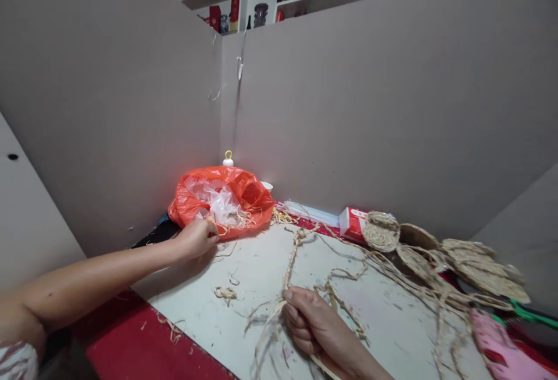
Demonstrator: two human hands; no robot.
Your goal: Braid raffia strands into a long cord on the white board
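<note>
My right hand point(311, 322) is closed around a braided straw cord point(291, 264), whose plaited part runs away from me over the white board. Loose strand ends point(265, 325) fan out to the left of that fist. At the front left edge of an orange plastic bag point(257, 197), my left hand point(198, 239) has its fingers pinched together. Thin straw strands show beside those fingertips, but what they grip is not clear. Inside the bag lie crumpled clear plastic point(220, 203) and some straw.
Coiled straw rounds point(381, 232) and woven pieces point(475, 264) pile up at the right, near a red-and-white box point(352, 223). Long straw cords point(405, 278) trail across the white board point(253, 310). A pink item point(492, 333) and green handle point(532, 313) lie far right. Grey panels point(349, 107) rise behind.
</note>
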